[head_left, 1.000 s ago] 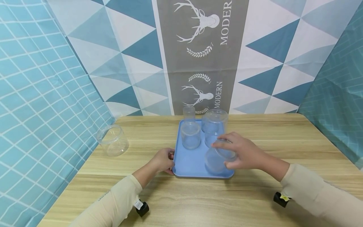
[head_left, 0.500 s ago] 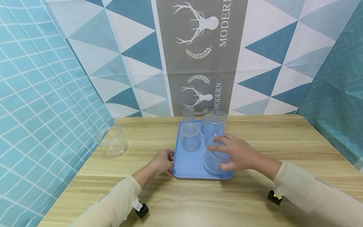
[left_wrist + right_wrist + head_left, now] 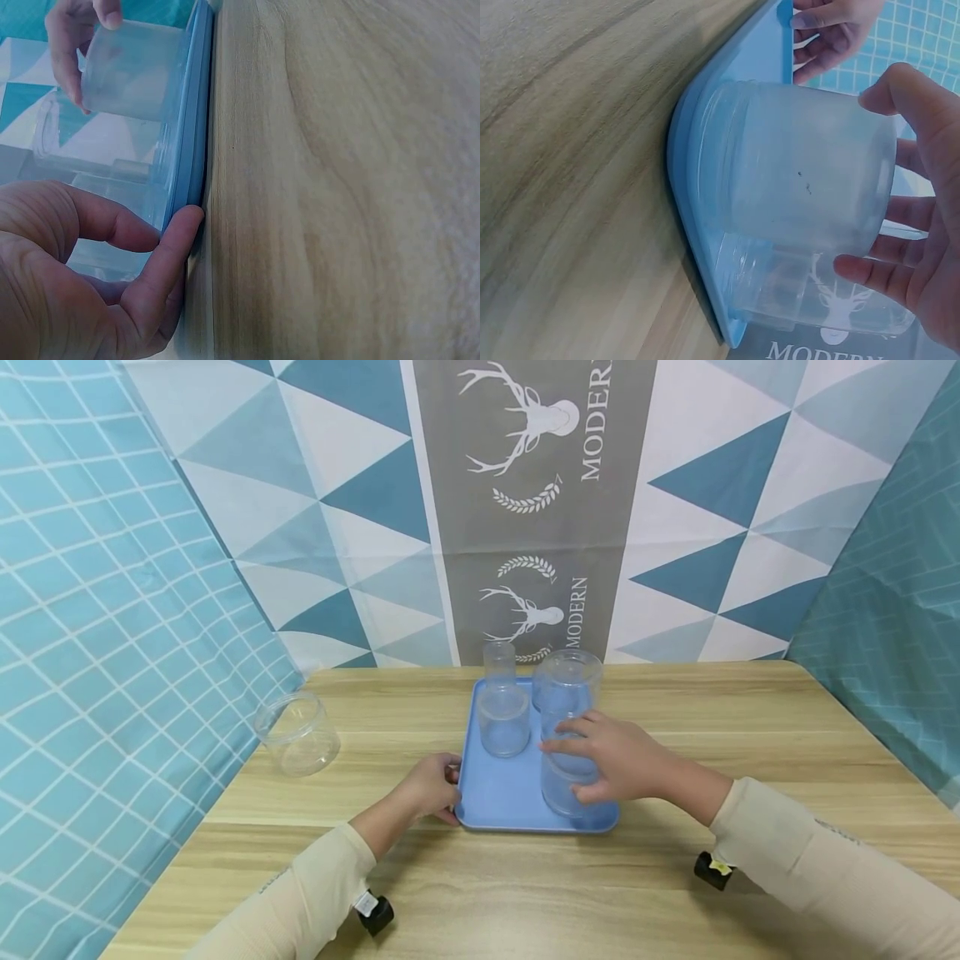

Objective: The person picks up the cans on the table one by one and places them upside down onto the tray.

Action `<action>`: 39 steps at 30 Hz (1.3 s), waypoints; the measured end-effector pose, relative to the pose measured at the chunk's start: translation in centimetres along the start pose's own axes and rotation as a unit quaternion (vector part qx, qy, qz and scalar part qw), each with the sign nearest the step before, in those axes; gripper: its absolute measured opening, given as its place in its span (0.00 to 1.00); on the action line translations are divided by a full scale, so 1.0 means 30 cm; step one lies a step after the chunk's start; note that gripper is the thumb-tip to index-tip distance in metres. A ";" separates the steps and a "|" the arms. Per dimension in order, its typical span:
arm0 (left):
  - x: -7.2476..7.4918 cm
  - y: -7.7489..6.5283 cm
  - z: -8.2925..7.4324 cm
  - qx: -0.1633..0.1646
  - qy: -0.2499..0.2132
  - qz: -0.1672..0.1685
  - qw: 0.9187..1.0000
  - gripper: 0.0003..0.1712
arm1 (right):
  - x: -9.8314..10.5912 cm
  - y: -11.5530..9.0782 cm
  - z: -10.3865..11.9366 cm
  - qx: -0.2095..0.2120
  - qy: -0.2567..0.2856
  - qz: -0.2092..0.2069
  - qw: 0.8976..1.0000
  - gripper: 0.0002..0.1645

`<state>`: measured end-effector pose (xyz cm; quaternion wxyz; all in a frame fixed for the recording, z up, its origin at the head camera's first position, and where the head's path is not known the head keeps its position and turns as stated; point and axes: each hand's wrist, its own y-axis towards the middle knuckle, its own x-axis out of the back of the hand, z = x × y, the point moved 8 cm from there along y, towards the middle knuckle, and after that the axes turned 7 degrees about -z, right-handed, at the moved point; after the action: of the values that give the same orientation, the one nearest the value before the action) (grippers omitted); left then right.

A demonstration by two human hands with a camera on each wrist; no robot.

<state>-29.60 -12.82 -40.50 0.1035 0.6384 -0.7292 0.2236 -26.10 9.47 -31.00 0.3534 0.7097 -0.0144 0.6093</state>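
A clear plastic jar (image 3: 562, 789) stands upright on the front right part of the blue tray (image 3: 495, 785). My right hand (image 3: 618, 758) grips it near its top, thumb on one side and fingers round the other. In the right wrist view the frosted jar (image 3: 802, 165) has its ridged end down at the tray. At the tray's left edge, close to the front corner, my left hand (image 3: 431, 787) pinches the rim between thumb and fingers. The left wrist view shows this left hand (image 3: 97, 262) close up at the tray rim (image 3: 191, 150).
Farther back on the tray stand a short clear jar (image 3: 504, 727), a narrow clear container (image 3: 499, 662) and a larger clear jar (image 3: 572, 681). Another wide clear jar (image 3: 303, 743) sits on the wooden table (image 3: 480, 893) at far left. Patterned cloth (image 3: 360, 527) hangs behind.
The jar in my right hand has gone from tilted to upright on the tray, and that hand has shifted left. My left hand stays at the tray's edge.
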 end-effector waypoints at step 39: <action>0.026 -0.001 0.002 -0.003 0.012 -0.021 1.000 0.39 | 0.106 -0.013 0.037 0.010 0.017 -0.081 0.997 0.28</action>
<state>-29.69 -13.55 -40.20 0.1190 0.6507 -0.7150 0.2265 -24.15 10.50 -28.41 0.3941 0.7015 0.0554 0.5912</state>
